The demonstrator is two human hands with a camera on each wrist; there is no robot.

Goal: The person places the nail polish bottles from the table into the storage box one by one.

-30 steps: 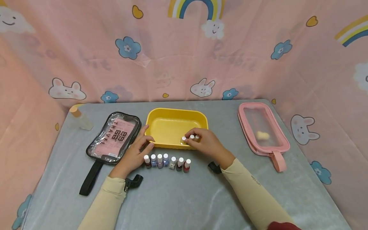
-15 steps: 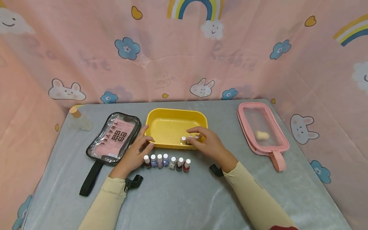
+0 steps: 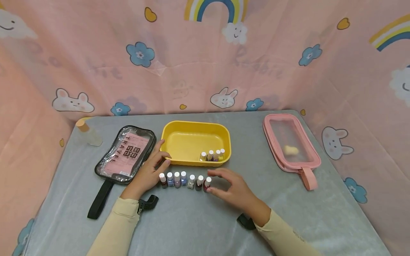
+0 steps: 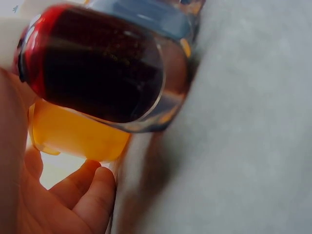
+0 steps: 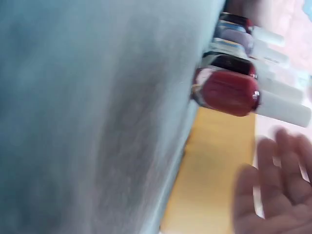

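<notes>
Several small nail polish bottles with white caps stand in a row on the table, with a red nail polish bottle (image 3: 207,182) at the right end. My right hand (image 3: 235,188) is beside that bottle, fingers spread and thumb tip close to it; nothing is held. In the right wrist view this hand (image 5: 280,190) is blurred and apart from the red bottle (image 5: 229,92). My left hand (image 3: 150,170) rests at the front left corner of the yellow tray (image 3: 179,163), relaxed fingers at its rim. Several nail polish bottles (image 3: 210,155) stand in the tray's front right corner.
A clear black-edged travel pouch (image 3: 128,151) lies left of the tray, its strap toward me. Behind it is a bottle with a tan cap (image 3: 89,133). At the right lies a pink clear-windowed pouch (image 3: 291,142). A printed curtain (image 3: 192,71) hangs behind the table.
My right hand has let go of a nail polish bottle in the tray's corner and moved back toward me to the row's right end. The left hand has stayed at the tray.
</notes>
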